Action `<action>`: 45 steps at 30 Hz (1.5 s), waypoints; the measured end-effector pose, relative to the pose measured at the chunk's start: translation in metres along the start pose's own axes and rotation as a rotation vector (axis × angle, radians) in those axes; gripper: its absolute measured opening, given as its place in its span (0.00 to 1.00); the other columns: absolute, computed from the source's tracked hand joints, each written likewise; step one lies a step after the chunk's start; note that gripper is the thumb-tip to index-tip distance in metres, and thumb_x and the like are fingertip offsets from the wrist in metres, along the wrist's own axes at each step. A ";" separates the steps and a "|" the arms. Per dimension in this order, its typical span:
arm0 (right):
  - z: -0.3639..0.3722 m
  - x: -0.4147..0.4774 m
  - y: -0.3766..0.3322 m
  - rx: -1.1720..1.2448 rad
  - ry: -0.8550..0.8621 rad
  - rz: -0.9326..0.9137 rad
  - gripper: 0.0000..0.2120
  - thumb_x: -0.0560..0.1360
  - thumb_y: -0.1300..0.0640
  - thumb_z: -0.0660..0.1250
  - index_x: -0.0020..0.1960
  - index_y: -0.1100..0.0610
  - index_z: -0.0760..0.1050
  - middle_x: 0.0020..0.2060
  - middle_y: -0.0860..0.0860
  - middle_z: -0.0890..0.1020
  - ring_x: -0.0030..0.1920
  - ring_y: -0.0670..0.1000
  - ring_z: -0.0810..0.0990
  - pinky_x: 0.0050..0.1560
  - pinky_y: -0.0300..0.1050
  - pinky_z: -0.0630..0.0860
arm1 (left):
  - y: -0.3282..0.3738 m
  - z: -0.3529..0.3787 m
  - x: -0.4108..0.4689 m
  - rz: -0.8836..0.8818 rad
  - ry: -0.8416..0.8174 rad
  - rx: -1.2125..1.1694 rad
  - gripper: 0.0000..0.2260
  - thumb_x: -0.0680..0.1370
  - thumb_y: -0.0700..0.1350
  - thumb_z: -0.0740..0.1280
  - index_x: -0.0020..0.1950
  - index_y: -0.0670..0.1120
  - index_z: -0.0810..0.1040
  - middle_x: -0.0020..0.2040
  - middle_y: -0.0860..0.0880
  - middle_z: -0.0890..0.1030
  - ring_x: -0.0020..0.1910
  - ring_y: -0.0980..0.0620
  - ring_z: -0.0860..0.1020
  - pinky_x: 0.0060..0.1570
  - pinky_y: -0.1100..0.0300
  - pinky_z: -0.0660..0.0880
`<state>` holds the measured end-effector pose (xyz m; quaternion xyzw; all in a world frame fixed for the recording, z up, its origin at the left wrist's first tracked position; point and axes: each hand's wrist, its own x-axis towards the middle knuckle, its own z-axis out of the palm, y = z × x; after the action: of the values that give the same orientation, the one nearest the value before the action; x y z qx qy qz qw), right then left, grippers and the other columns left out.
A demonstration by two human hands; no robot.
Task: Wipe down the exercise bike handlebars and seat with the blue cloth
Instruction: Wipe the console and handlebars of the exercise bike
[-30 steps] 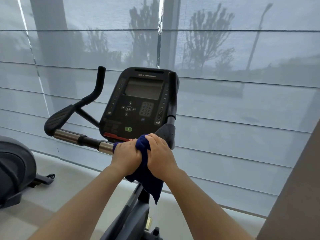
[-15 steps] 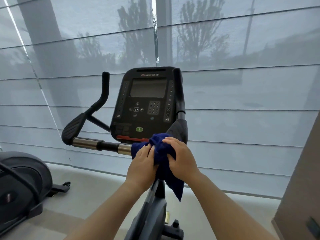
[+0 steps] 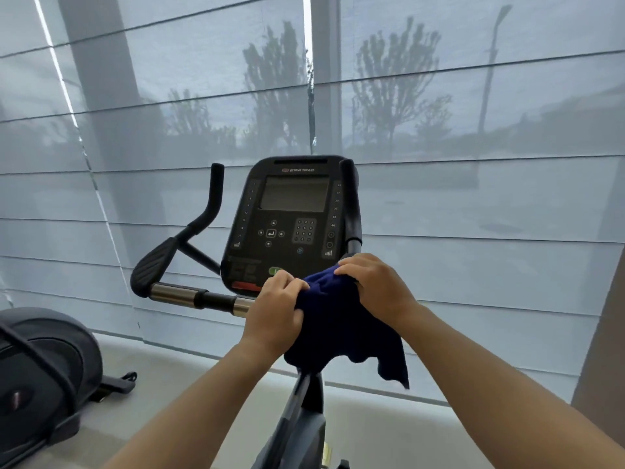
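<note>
The blue cloth (image 3: 341, 319) sits just below the middle of the view, bunched over the crossbar of the handlebars (image 3: 189, 296) right under the console (image 3: 291, 218). Most of it hangs loose toward 5 o'clock, where a ragged corner dangles in front of the bike's post (image 3: 304, 418).

The left hand (image 3: 274, 309) is at the cloth's 9 o'clock. Its fingers are curled tight, gripping the cloth's left edge, and the knuckles rest against the bar where the chrome sleeve ends. The right hand (image 3: 375, 286) is at the cloth's 1 o'clock, fingers curled over the top of the bunched fabric and gripping it at the foot of the right upright grip (image 3: 350, 198). Whether its thumb closes under the bar is hidden. Both bare forearms reach up from the bottom edge.

From the hands the bare bar runs toward 9 o'clock, chrome then black then chrome, to a dark elbow pad (image 3: 154, 262). Above it the left horn (image 3: 216, 194) curves up toward 12 o'clock. The console's screen is dark.

At 8 o'clock in the view, on the pale floor, stands the rounded housing of another machine (image 3: 44, 360). Sheer pleated blinds (image 3: 473, 198) fill the background, with tree shapes showing through them. A strip of brown wall (image 3: 605, 333) stands at 4 o'clock.
</note>
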<state>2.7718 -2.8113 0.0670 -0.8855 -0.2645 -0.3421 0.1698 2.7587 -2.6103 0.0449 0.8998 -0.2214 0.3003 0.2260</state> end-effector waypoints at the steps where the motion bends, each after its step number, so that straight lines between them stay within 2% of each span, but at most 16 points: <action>1: -0.003 0.007 0.007 -0.019 0.005 -0.019 0.10 0.68 0.67 0.67 0.48 0.60 0.81 0.47 0.58 0.83 0.48 0.60 0.80 0.47 0.52 0.79 | 0.004 0.005 0.003 0.013 0.016 0.012 0.15 0.71 0.38 0.64 0.57 0.47 0.76 0.53 0.50 0.72 0.54 0.51 0.70 0.49 0.63 0.69; 3: -0.003 0.016 0.023 -0.076 0.019 -0.039 0.08 0.68 0.65 0.68 0.46 0.59 0.82 0.48 0.58 0.82 0.48 0.61 0.80 0.46 0.50 0.78 | 0.010 0.019 0.008 0.034 -0.003 0.037 0.18 0.72 0.43 0.65 0.62 0.48 0.73 0.60 0.50 0.70 0.60 0.50 0.67 0.58 0.58 0.69; 5: 0.004 0.021 0.036 -0.112 0.042 -0.003 0.07 0.71 0.61 0.68 0.47 0.56 0.82 0.51 0.57 0.80 0.50 0.61 0.78 0.47 0.48 0.75 | 0.015 0.037 0.013 0.045 -0.098 0.075 0.23 0.75 0.49 0.63 0.69 0.49 0.68 0.69 0.50 0.66 0.68 0.50 0.62 0.68 0.55 0.62; 7: 0.008 0.023 0.042 0.027 0.099 0.181 0.07 0.75 0.54 0.62 0.49 0.52 0.78 0.50 0.52 0.78 0.47 0.56 0.76 0.42 0.42 0.70 | 0.017 0.057 0.018 0.021 -0.197 0.083 0.24 0.79 0.53 0.57 0.74 0.51 0.60 0.75 0.51 0.59 0.73 0.52 0.55 0.72 0.53 0.55; 9: 0.018 0.016 0.042 0.121 0.170 0.243 0.10 0.75 0.55 0.59 0.53 0.52 0.76 0.49 0.51 0.76 0.45 0.52 0.74 0.40 0.41 0.70 | 0.016 0.072 0.022 -0.025 -0.230 0.088 0.24 0.80 0.54 0.52 0.75 0.55 0.52 0.77 0.54 0.53 0.75 0.53 0.49 0.73 0.49 0.51; 11: 0.033 0.000 0.037 0.101 0.203 0.187 0.15 0.75 0.59 0.58 0.59 0.56 0.75 0.54 0.54 0.75 0.52 0.54 0.74 0.50 0.41 0.73 | 0.010 0.080 0.025 -0.050 -0.230 0.120 0.24 0.81 0.54 0.49 0.76 0.56 0.49 0.77 0.55 0.49 0.75 0.54 0.45 0.73 0.50 0.49; 14: 0.058 -0.012 0.035 0.163 0.097 0.207 0.20 0.79 0.54 0.52 0.70 0.56 0.64 0.71 0.53 0.62 0.71 0.53 0.60 0.70 0.42 0.58 | 0.003 0.083 0.035 0.022 -0.268 0.165 0.23 0.82 0.50 0.47 0.76 0.53 0.48 0.77 0.52 0.46 0.74 0.57 0.41 0.73 0.60 0.40; 16: 0.070 -0.005 0.044 0.169 -0.003 0.213 0.22 0.80 0.51 0.51 0.74 0.53 0.55 0.74 0.50 0.54 0.74 0.50 0.51 0.73 0.44 0.51 | 0.004 0.083 0.045 -0.068 -0.277 0.026 0.23 0.81 0.50 0.48 0.76 0.55 0.48 0.77 0.55 0.47 0.74 0.60 0.44 0.73 0.63 0.43; 18: 0.072 0.006 0.054 0.179 -0.022 0.198 0.22 0.80 0.51 0.52 0.73 0.52 0.56 0.74 0.50 0.55 0.73 0.50 0.51 0.73 0.47 0.51 | 0.004 0.083 0.052 -0.170 -0.258 -0.118 0.23 0.81 0.51 0.50 0.75 0.59 0.49 0.77 0.59 0.50 0.74 0.60 0.51 0.73 0.55 0.55; 20: 0.071 0.015 0.060 0.181 -0.029 0.178 0.21 0.80 0.51 0.52 0.72 0.52 0.59 0.73 0.51 0.57 0.72 0.51 0.54 0.73 0.49 0.54 | 0.004 0.084 0.057 -0.195 -0.247 -0.184 0.23 0.80 0.50 0.51 0.75 0.61 0.49 0.76 0.60 0.52 0.74 0.58 0.54 0.72 0.52 0.58; 24: 0.071 0.024 0.063 0.083 -0.070 0.173 0.22 0.77 0.47 0.51 0.71 0.50 0.60 0.71 0.52 0.59 0.71 0.55 0.56 0.71 0.57 0.55 | 0.006 0.084 0.062 -0.275 -0.284 -0.117 0.22 0.80 0.51 0.50 0.75 0.59 0.51 0.75 0.58 0.55 0.66 0.50 0.69 0.62 0.47 0.69; 27: 0.068 0.026 0.059 0.099 -0.098 0.216 0.23 0.78 0.49 0.55 0.72 0.50 0.59 0.72 0.53 0.58 0.72 0.56 0.54 0.70 0.57 0.58 | 0.013 0.083 0.059 -0.328 -0.277 -0.041 0.20 0.81 0.50 0.50 0.74 0.56 0.55 0.71 0.53 0.63 0.56 0.46 0.75 0.54 0.47 0.74; 32: 0.057 0.013 0.050 0.271 0.008 0.265 0.16 0.77 0.55 0.60 0.64 0.53 0.68 0.67 0.50 0.67 0.68 0.51 0.63 0.66 0.45 0.63 | 0.023 0.080 0.046 -0.324 -0.182 -0.014 0.19 0.80 0.49 0.52 0.71 0.56 0.61 0.67 0.51 0.68 0.53 0.45 0.74 0.53 0.47 0.73; 38: 0.047 -0.002 0.029 0.269 0.041 0.326 0.13 0.75 0.59 0.60 0.59 0.56 0.71 0.62 0.50 0.72 0.63 0.51 0.67 0.63 0.45 0.67 | 0.028 0.072 0.017 -0.243 -0.146 0.026 0.18 0.80 0.50 0.53 0.70 0.56 0.63 0.72 0.50 0.63 0.61 0.46 0.69 0.62 0.51 0.67; 41: 0.043 -0.011 0.014 0.270 0.054 0.346 0.12 0.73 0.63 0.60 0.56 0.57 0.72 0.57 0.51 0.73 0.59 0.51 0.69 0.59 0.42 0.67 | 0.031 0.069 0.003 -0.153 -0.120 0.077 0.18 0.80 0.46 0.55 0.70 0.49 0.65 0.70 0.46 0.64 0.64 0.46 0.65 0.65 0.55 0.61; 45: 0.045 -0.025 0.002 0.268 0.089 0.357 0.14 0.73 0.65 0.60 0.56 0.56 0.72 0.58 0.51 0.74 0.60 0.51 0.70 0.58 0.40 0.67 | 0.030 0.069 -0.006 -0.122 -0.159 0.034 0.18 0.80 0.46 0.54 0.71 0.48 0.63 0.72 0.45 0.63 0.70 0.46 0.60 0.71 0.48 0.58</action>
<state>2.7806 -2.8004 0.0171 -0.8719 -0.1386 -0.3071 0.3552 2.7688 -2.6702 -0.0003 0.9363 -0.1785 0.2175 0.2103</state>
